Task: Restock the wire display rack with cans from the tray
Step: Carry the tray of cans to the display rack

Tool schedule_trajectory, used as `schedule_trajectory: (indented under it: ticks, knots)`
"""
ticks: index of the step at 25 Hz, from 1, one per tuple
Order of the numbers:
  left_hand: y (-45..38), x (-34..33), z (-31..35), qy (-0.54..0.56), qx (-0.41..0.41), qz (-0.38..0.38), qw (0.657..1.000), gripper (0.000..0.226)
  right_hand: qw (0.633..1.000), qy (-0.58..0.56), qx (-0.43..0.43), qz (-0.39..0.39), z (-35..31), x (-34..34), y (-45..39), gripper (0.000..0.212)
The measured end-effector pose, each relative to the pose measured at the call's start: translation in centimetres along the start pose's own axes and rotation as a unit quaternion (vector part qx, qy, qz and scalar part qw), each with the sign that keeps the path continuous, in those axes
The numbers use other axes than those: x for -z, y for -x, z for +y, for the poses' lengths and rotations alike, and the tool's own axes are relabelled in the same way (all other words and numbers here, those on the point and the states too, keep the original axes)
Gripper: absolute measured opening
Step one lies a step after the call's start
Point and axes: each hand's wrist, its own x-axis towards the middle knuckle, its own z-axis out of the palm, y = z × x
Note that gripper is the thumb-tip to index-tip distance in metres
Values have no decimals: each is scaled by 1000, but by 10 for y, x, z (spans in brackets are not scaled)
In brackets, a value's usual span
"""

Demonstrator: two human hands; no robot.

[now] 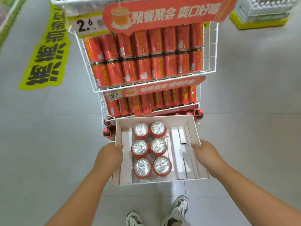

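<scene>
I hold a white cardboard tray (pixel 156 119) level in front of me, low before the wire display rack (pixel 211 46). My left hand (pixel 109 157) grips the tray's left wall and my right hand (pixel 207 154) grips its right wall. Several red cans (pixel 149 149) with silver tops stand upright in two columns in the tray's middle. The white rack's tiers are packed with red cans (pixel 143 57) lying on their sides, in two rows on the middle tier and one visible row on the lower tier.
Red banners (pixel 162 12) and yellow price tags (pixel 88 25) hang on the rack's fronts. A yellow floor sticker (pixel 47 53) lies to the left on the grey tiles. A yellow pallet with boxed goods (pixel 260 12) stands at the upper right. My shoes (pixel 179 207) are below the tray.
</scene>
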Motion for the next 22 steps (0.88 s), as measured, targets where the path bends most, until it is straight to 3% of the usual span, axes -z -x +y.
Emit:
schedule_trajectory:
  ticks: [6,15,22]
  knots:
    - [-33,-62,-89,18,44,19,999,43,999,26,13,-45,55,-96,-56,36]
    - [-134,-232,-231,23,99,20,995,53,993,55,2,-100,189,-253,-184,21]
    - [-231,-346,-311,37,107,6,994,52,992,66,5,-112,268,-362,-286,29]
